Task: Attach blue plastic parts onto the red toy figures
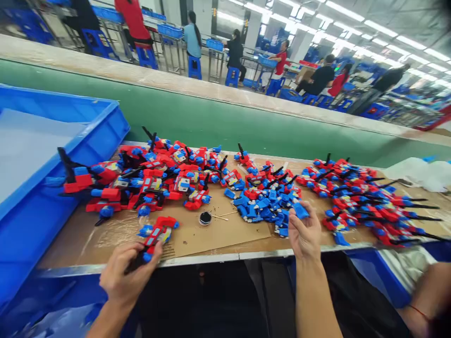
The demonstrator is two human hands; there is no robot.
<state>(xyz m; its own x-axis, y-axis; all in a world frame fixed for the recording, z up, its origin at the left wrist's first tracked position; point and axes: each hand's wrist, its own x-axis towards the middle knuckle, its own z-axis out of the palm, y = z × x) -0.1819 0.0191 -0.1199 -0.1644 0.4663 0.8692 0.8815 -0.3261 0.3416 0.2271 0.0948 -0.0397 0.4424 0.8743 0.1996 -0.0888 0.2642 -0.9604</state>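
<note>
My left hand (132,270) is closed around the lower end of a red and blue toy robot body (157,234), held over the front edge of the bench. In my right hand (306,234) a small blue plastic part (300,210) is pinched between thumb and fingers. Just left of that hand lies a heap of similar blue parts (262,206). Between my hands, a small round pot of black stuff (205,218) sits on a cardboard sheet (218,239), with cotton swabs (221,217) beside it.
Piles of toy robots (155,176) with black pieces cover the left and middle; another pile (359,202) lies at right. A large blue bin (102,126) stands at left. A green barrier (211,122) runs behind the bench. Someone's arm (428,291) shows at lower right.
</note>
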